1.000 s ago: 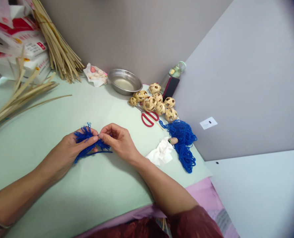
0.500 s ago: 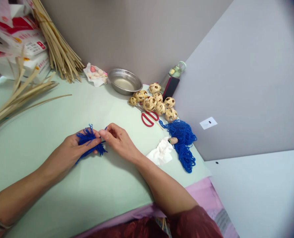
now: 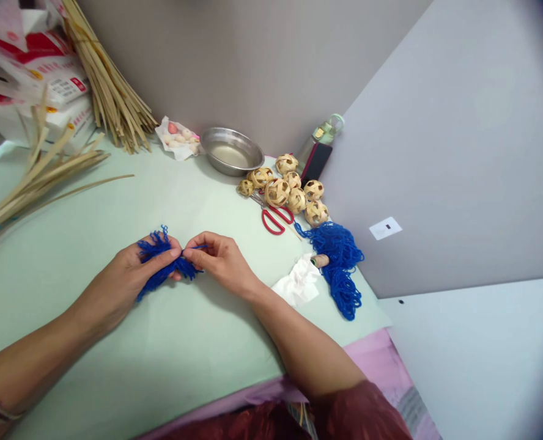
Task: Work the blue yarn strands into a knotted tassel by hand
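Note:
My left hand [image 3: 138, 266] is closed around a bundle of blue yarn [image 3: 155, 247], thumb on top, with frayed strand ends sticking out above and below. Close against it, my right hand [image 3: 219, 260] pinches a blue yarn strand [image 3: 200, 247] between thumb and fingers at the bundle's right side. The fingertips of both hands nearly touch. Part of the bundle is hidden under the left thumb and fingers. Both hands are held over the pale green table cover [image 3: 175, 360].
Right of my hands lie red-handled scissors [image 3: 273, 220], woven strip balls [image 3: 278, 191], crumpled tissue [image 3: 299, 281], a thread spool [image 3: 320, 261] and loose blue yarn [image 3: 338, 244]. A metal bowl [image 3: 232, 153], a bottle [image 3: 317, 137] and a phone [image 3: 316, 164] stand behind. Plant strips [image 3: 37, 177] lie left.
My right hand has turned slightly and now pinches a strand close beside the left thumb. The yarn bundle has shifted a little left in my left hand.

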Demonstrator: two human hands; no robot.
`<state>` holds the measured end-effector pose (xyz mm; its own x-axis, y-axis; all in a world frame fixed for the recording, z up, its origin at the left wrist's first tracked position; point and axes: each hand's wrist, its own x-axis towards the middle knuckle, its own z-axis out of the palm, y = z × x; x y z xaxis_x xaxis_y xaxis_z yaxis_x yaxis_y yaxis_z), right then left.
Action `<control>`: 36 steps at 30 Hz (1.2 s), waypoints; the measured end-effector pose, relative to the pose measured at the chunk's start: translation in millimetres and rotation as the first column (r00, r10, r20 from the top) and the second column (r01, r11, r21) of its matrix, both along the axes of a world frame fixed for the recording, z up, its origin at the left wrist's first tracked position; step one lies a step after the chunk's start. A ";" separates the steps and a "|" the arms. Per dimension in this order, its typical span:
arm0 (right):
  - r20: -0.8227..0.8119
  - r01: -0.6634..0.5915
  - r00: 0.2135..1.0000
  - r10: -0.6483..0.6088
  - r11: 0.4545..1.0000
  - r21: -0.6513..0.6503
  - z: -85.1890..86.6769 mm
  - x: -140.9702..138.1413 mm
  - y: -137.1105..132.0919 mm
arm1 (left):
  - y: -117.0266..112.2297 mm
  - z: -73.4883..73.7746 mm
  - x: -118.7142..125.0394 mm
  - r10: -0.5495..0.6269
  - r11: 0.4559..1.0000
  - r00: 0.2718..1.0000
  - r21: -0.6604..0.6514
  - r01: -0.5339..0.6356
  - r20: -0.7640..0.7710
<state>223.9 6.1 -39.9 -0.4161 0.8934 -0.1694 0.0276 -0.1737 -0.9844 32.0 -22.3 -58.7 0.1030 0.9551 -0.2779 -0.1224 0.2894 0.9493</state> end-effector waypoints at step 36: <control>0.003 -0.020 1.000 0.020 1.000 0.005 -3.0 -4.2 -3.6 | 1.0 2.7 -1.3 -0.030 1.000 0.999 0.006 0.031 -0.037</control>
<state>219.7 2.5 -42.9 -0.4332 0.8858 -0.1666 0.0342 -0.1685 -0.9851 30.7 -21.4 -56.0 0.1219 0.9535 -0.2758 -0.0783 0.2862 0.9550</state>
